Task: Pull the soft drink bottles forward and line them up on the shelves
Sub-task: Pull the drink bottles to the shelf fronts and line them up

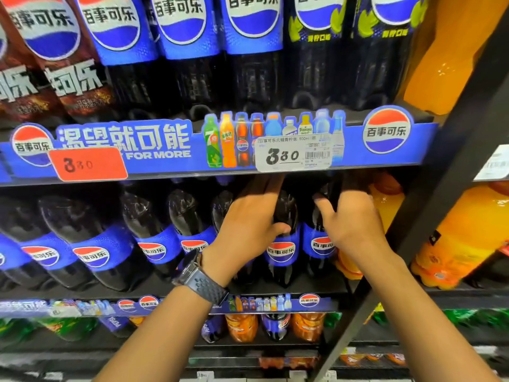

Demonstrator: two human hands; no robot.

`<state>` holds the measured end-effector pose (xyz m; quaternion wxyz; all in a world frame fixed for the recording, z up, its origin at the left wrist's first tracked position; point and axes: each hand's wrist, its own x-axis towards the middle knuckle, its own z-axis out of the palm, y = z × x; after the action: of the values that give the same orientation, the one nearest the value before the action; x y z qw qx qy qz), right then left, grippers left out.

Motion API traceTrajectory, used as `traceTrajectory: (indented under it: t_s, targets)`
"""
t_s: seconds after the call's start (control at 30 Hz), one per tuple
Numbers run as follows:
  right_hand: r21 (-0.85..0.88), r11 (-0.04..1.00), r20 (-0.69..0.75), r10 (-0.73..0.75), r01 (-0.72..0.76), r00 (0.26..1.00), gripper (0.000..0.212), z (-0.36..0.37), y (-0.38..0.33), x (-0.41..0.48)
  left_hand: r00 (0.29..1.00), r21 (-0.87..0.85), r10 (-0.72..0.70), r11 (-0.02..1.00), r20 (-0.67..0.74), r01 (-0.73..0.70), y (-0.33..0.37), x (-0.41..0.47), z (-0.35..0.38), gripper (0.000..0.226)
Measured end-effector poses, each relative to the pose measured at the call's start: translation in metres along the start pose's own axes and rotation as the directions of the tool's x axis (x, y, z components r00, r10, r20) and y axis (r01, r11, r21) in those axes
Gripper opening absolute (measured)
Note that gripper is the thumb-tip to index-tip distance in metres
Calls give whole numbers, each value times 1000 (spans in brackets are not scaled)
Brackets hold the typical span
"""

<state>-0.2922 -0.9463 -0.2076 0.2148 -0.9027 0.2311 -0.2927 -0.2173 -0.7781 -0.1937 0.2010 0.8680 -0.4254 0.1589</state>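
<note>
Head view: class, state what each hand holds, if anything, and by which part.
Left hand grips a cola bottle on the middle shelf by its shoulder. Right hand grips the neighbouring cola bottle, also by its upper part.

Both bare forearms reach up and forward. Left hand (248,216) wraps a cola bottle (281,251), thumb across its front. Right hand (351,224) curls over the neighbouring bottle (319,245) (fingertips in shadow).

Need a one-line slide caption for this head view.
Left hand grips a blue-labelled cola bottle, right hand grips the next cola bottle, under the white price tag.
</note>
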Motion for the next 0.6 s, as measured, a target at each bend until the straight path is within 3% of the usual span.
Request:
traceTrajectory:
  t_s: [0.1,0.3,0.5,0.6]
  targets:
    - [-143,986,-1,-88,87,996,41,-3,0,-4,999,37,-22,999,-26,23,2,1,3,108]
    - [-295,952,-25,-93,81,995,56,-6,-6,-5,998,107,4,994,-56,2,2,-1,7,107]
    - [-204,976,-92,-97,76,991,48,-6,-5,-13,1000,202,3,979,-17,1,5,-2,4,108]
    - [-197,978,-130,-102,76,986,41,-9,-9,-21,998,186,-1,982,-56,11,10,-14,0,92]
